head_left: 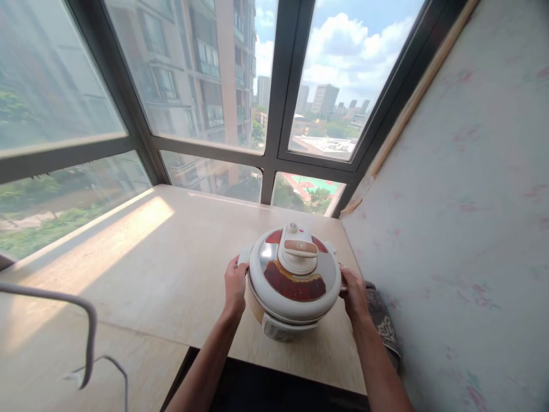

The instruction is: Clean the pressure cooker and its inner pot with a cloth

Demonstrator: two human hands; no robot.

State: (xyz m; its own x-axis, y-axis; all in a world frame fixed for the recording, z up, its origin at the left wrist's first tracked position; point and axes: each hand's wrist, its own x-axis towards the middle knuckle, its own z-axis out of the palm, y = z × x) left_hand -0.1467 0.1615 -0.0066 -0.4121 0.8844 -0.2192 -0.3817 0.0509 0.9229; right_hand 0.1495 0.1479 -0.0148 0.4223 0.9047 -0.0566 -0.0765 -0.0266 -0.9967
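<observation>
Our left fingers (242,267) and right fingers (346,273) grip opposite side handles of the cooker (295,297), probably for balance; it's above the desk (171,269), contact unclear.

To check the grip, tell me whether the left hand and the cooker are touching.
Touching. The head view shows the left hand at the side handle of the cooker, its fingers against it with no gap.
</observation>
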